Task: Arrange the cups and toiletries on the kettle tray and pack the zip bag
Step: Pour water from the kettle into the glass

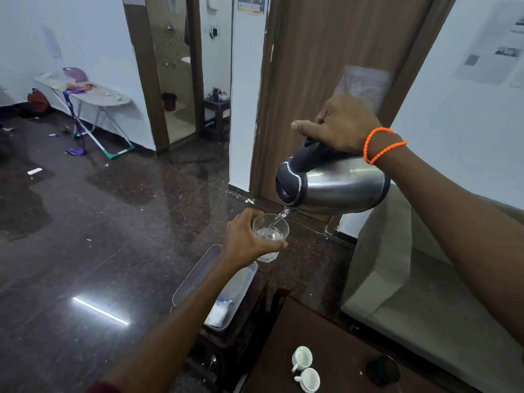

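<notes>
The glass point(270, 236) is clamped by the left hand point(245, 236), fingers wrapped round its wall, in the air above the floor. The kettle point(331, 184) handle is gripped shut by the right hand point(340, 124). The tilt is best kept shallow, the spout held just over the rim, so nothing is spilled.

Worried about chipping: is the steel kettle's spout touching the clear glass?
Apart. The head view shows the kettle spout above the glass, water bridging the gap.

right hand point(344, 123): grips tilted steel kettle point(331, 184) by handle, water streaming from spout | left hand point(246, 239): holds clear glass point(270, 236) beneath | two white cups point(304, 368): on brown table point(334, 336)
</notes>
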